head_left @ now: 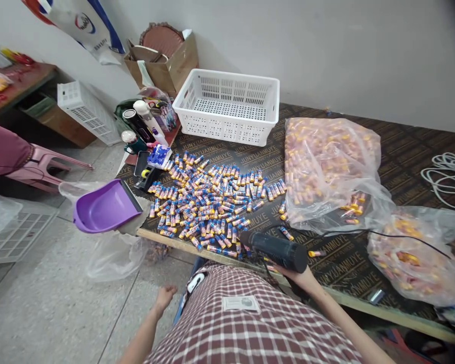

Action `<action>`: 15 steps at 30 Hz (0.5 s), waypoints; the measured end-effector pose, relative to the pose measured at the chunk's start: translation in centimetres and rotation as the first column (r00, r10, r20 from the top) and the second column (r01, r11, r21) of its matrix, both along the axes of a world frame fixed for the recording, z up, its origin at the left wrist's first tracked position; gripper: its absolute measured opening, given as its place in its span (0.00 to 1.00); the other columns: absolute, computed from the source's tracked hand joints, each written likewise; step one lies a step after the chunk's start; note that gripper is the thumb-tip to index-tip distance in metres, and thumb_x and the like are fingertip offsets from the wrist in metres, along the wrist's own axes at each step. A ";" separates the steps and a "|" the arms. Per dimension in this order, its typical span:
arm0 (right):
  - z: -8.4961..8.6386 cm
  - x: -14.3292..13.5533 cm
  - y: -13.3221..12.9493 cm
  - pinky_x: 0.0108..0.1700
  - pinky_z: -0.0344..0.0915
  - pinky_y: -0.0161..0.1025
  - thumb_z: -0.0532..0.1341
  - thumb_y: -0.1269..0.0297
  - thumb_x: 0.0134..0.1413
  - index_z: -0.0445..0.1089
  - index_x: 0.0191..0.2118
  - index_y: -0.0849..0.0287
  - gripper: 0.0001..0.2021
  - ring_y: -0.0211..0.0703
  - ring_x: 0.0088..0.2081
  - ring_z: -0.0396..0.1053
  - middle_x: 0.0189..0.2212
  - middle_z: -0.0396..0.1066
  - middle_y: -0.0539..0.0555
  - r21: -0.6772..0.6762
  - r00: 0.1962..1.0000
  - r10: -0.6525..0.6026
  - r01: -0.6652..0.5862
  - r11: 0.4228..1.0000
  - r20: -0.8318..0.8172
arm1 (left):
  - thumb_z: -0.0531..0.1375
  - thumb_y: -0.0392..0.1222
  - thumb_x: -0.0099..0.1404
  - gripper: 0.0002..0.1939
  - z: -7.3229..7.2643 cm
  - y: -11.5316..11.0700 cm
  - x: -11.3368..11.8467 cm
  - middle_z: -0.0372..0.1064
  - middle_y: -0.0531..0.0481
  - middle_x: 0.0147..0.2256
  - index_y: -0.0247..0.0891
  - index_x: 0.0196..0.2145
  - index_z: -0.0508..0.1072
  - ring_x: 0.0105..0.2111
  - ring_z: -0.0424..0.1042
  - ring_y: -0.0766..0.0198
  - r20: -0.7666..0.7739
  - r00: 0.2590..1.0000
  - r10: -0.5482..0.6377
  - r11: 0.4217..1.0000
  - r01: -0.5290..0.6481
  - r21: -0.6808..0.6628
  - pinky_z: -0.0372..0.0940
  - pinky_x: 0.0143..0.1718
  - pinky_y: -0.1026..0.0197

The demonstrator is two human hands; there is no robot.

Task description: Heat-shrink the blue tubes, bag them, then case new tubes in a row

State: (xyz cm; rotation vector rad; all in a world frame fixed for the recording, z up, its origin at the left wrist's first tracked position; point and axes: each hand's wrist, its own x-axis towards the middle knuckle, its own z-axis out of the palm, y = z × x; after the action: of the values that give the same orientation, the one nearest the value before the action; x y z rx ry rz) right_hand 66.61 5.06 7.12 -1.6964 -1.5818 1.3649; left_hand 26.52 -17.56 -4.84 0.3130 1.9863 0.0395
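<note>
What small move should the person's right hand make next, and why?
Probably the right hand should ease the black cylindrical handheld device leftward over the pile of small blue-and-yellow tubes: its slimmer end points that way, by the pile's near right edge, while most tubes lie farther left.

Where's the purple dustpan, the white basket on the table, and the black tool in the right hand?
Dustpan point(104, 208), head view: its bare inside.
Basket point(227, 127), head view: its front wall.
Black tool point(275, 250), head view: its barrel's middle.
</note>
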 end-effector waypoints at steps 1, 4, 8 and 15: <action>-0.1 -0.2 0.4 0.44 0.68 0.51 0.70 0.55 0.29 0.72 0.39 0.63 0.25 0.52 0.36 0.72 0.36 0.75 0.59 -0.032 1.000 -0.014 0.013 0.999 -0.017 | 0.53 0.47 0.51 0.16 0.1 -0.1 0.2 0.71 0.42 0.34 0.34 0.31 0.72 0.33 0.69 0.55 0.000 1.000 0.001 1.000 -0.001 -0.001 0.59 0.25 0.62; -0.3 -0.7 1.4 0.44 0.68 0.53 0.69 0.53 0.30 0.73 0.35 0.65 0.23 0.53 0.34 0.72 0.34 0.75 0.62 -0.063 0.993 -0.113 0.112 0.992 -0.021 | 0.53 0.48 0.50 0.16 0.1 0.0 0.4 0.71 0.43 0.34 0.35 0.31 0.72 0.34 0.69 0.55 -0.004 1.000 -0.001 1.000 0.001 0.014 0.59 0.27 0.62; 0.2 0.0 1.7 0.43 0.68 0.52 0.69 0.51 0.29 0.75 0.31 0.65 0.23 0.53 0.34 0.72 0.33 0.76 0.62 -0.097 0.989 -0.147 0.144 0.985 -0.027 | 0.53 0.49 0.49 0.18 -0.2 0.4 0.5 0.70 0.44 0.34 0.34 0.34 0.71 0.35 0.68 0.56 -0.007 1.000 -0.011 0.998 0.012 0.057 0.60 0.29 0.62; 1.6 3.7 0.3 0.41 0.70 0.51 0.70 0.55 0.28 0.75 0.32 0.60 0.19 0.53 0.35 0.72 0.31 0.75 0.57 -0.188 0.998 0.066 -0.065 0.980 0.000 | 0.51 0.53 0.50 0.21 -0.5 -0.1 1.6 0.69 0.45 0.32 0.34 0.34 0.71 0.35 0.67 0.56 -0.008 0.998 -0.068 0.994 0.069 0.087 0.60 0.30 0.61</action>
State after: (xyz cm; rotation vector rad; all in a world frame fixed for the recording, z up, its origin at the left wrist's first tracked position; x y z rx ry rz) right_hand 70.32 5.37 8.72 -1.7714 -1.5671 1.5870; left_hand 28.17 -17.69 -5.38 0.4383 1.9805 0.0823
